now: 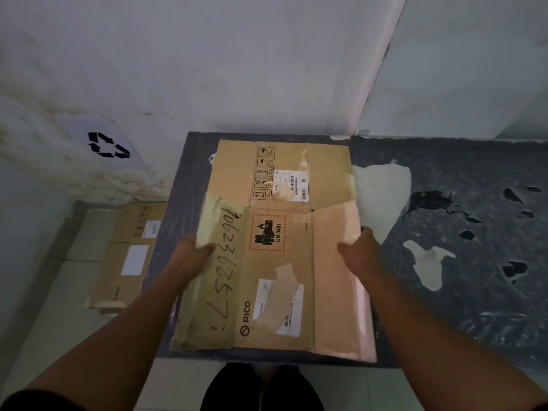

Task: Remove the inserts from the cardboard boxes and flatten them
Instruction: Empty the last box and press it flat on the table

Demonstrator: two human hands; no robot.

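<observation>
Fingers (367,230) of the right hand (360,253) curl round the right edge of the flattened cardboard box (267,262), thumb on top; the left hand (192,255) pinches its left flap the same way. I see the box lying at the tabletop's (474,292) front-left corner. More flattened boxes (124,262) lie on the floor (59,298) to the left.

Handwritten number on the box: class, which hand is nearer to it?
Left. The left hand grips the box beside the handwritten number; the right hand holds its opposite edge, beyond the orange label.
</observation>
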